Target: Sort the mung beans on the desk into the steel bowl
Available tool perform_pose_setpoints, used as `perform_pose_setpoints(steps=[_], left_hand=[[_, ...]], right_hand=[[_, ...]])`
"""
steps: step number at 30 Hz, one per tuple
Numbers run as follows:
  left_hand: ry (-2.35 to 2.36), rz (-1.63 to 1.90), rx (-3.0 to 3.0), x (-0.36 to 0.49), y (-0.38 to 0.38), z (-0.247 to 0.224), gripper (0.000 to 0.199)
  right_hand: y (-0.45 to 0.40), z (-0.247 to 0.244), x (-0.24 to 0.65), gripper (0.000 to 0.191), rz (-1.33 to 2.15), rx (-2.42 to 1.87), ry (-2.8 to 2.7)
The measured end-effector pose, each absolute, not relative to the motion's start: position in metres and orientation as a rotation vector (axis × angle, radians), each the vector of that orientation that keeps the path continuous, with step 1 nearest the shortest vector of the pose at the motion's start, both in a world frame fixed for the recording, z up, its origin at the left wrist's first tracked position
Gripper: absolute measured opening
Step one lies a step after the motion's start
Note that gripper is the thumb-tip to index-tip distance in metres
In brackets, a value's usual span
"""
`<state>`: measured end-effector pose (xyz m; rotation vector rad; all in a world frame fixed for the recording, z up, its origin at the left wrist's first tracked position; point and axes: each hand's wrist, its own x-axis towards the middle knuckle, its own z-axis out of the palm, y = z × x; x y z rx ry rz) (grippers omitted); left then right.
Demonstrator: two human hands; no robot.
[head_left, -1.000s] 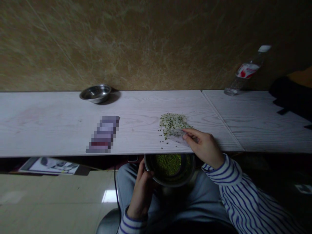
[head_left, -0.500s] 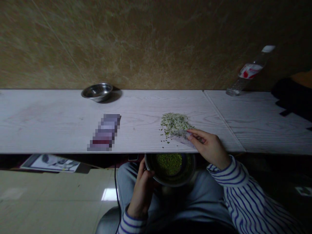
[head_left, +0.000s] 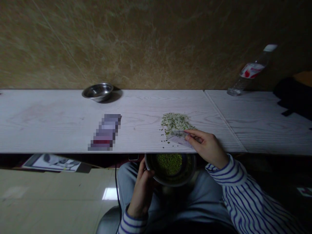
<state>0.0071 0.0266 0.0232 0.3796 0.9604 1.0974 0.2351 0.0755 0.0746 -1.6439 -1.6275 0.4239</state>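
Observation:
My left hand (head_left: 143, 188) grips the left rim of a metal bowl (head_left: 190, 178), held over my lap just below the table edge. Green beans (head_left: 169, 163) lie in the bowl. My right hand (head_left: 207, 144) pinches a thin, pale, translucent sheet (head_left: 180, 138), which rests slanted on the table at the near side of a pile of white grains mixed with green beans (head_left: 174, 121). A few loose beans are scattered left of the sheet.
On the white table (head_left: 141, 104) stand an empty metal bowl (head_left: 98, 92) by the wall and a clear bottle (head_left: 250, 71) at the right. A pixelated flat object (head_left: 106, 131) lies left of the pile. Dark cloth (head_left: 296, 96) is at the far right.
My right hand has moved slightly to the left with the sheet. My left hand and the bowl it holds look unchanged.

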Motion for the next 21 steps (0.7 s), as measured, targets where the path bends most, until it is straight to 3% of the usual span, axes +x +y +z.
perform_pose_setpoints(steps=[21], left_hand=[[0.959, 1.106, 0.389, 0.006, 0.026, 0.023, 0.056]], right_hand=[[0.083, 0.073, 0.225, 0.030, 0.495, -1.589, -1.611]])
